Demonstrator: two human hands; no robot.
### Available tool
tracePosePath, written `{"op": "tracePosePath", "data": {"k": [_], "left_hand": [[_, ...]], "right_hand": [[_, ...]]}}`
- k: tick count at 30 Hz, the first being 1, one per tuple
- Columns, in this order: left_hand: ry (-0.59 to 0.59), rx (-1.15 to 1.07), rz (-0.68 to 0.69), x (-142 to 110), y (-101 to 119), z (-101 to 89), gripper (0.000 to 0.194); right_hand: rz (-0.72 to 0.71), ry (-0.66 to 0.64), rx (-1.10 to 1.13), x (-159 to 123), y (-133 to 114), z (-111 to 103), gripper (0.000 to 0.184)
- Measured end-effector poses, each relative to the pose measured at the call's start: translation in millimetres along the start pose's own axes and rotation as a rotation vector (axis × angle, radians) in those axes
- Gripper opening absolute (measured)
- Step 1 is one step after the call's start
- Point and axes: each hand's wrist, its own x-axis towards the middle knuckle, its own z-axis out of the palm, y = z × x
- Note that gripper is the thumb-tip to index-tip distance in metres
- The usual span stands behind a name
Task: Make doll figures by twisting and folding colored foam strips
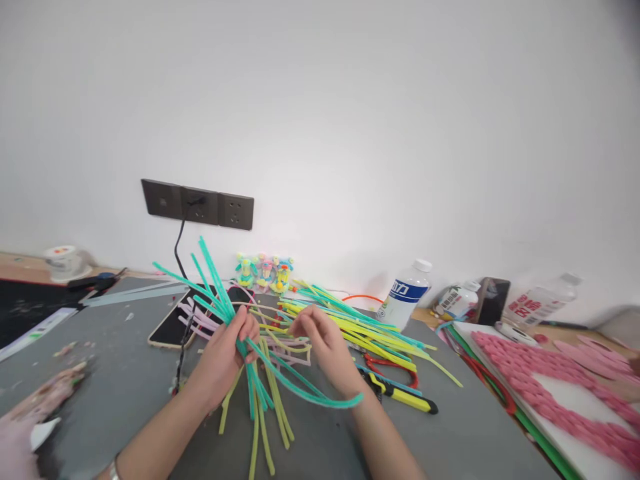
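Note:
My left hand [231, 350] is closed around the middle of a bundle of teal pipe cleaners [216, 287]. Their ends fan out above the fist and below it, and one long strand curves right, across my right wrist. My right hand [323, 343] is just to the right, with curled fingers pinched together; whatever they may hold is hidden. Beneath both hands lie olive-green pipe cleaners [275, 393] and lilac ones [200, 321]. Behind my right hand is a loose pile of yellow pipe cleaners [370, 337], with teal strands mixed in.
Red-handled pliers [393, 370] and a yellow-and-black cutter [407, 399] lie right of my right wrist. A bottle [406, 293] stands behind the pile. Small figures [265, 272] line the wall. A phone [173, 323] lies left; a pink braided piece [555, 387] sits right.

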Motion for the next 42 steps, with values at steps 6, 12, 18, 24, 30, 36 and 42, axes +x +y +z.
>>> {"op": "tracePosePath", "data": {"k": [6,12,18,24,30,36,42], "left_hand": [[-0.08,-0.101,-0.116,1,2,-1.8,0.053],[-0.132,-0.157,-0.172,2,1,-3.9,0.048],[-0.149,-0.153,-0.187,1,2,-3.0,0.049],[-0.147,-0.131,-0.196,2,2,-3.7,0.048],[-0.164,-0.132,-0.193,3,0,-6.3,0.046],[-0.14,-0.126,-0.19,4,-1,-6.7,0.042],[-0.117,-0.118,-0.185,3,-2,-6.6,0.034]], "right_hand": [[0.106,0.125,-0.434,12,54,-20,0.025],[0.066,0.126,-0.622,12,59,-18,0.029],[-0.001,0.044,-0.749,11,58,-13,0.04],[-0.001,0.05,-0.913,25,63,0,0.033],[-0.011,0.099,-1.008,36,64,1,0.016],[-0.059,0.158,-1.049,36,64,5,0.019],[-0.103,0.306,-0.981,36,50,1,0.014]]}}
